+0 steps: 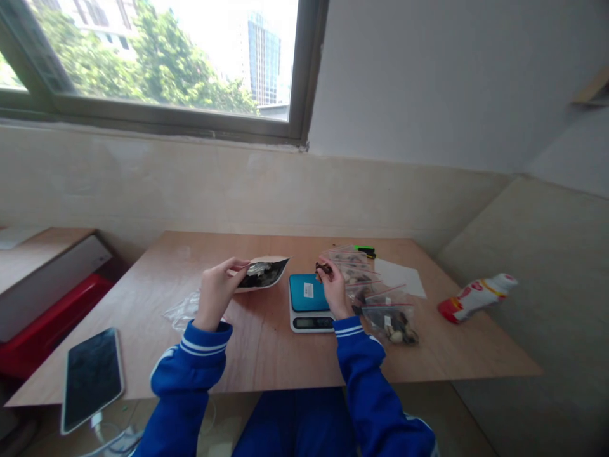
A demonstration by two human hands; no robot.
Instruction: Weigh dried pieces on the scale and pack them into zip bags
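My left hand grips an opened pouch by its near edge, tilted so that its dark contents show at the mouth. My right hand is raised over the far right corner of a small kitchen scale with a blue top, and pinches a small dark piece between its fingertips. Both sleeves are blue with white stripes.
Several filled zip bags lie in a row right of the scale. An empty clear bag lies by my left wrist. A phone rests at the table's left front corner, a white and red bottle beyond its right edge.
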